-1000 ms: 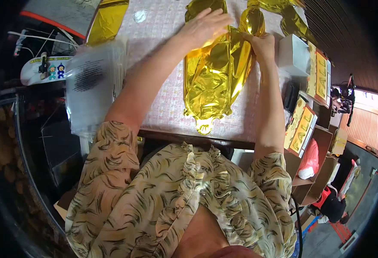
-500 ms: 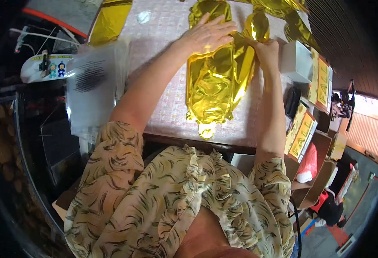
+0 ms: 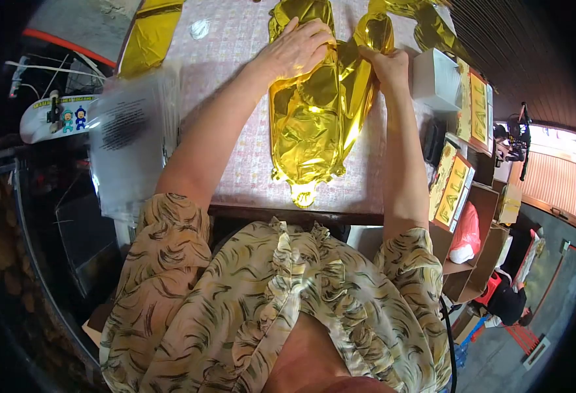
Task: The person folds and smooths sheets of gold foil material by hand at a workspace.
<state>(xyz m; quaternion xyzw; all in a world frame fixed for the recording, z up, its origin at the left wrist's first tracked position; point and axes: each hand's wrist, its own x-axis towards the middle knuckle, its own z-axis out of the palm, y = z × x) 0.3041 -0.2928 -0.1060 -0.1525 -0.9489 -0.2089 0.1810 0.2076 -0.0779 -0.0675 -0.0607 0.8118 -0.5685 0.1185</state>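
A shiny gold foil sheet (image 3: 306,124), flat and wrinkled, lies lengthwise on the patterned tabletop (image 3: 235,164), its small tab near the front edge. My left hand (image 3: 298,49) rests on its upper part, fingers bent and pointing right. At the foil's right side my right hand (image 3: 387,64) is closed, with thumb and fingers pinching a folded gold strip just below a rounded gold piece (image 3: 374,33). The fingertips of my right hand are partly hidden.
Clear plastic sleeves (image 3: 131,137) lie at the table's left edge, near more gold foil (image 3: 149,39). On the right stand a white box (image 3: 436,80), a black object (image 3: 434,140) and boxes marked FALL (image 3: 450,190). A person (image 3: 507,304) is in the right background.
The whole view has shifted, so the table and foil appear further left. My left hand's fingers, more spread before, are now more bent on the foil. My right hand still pinches the strip.
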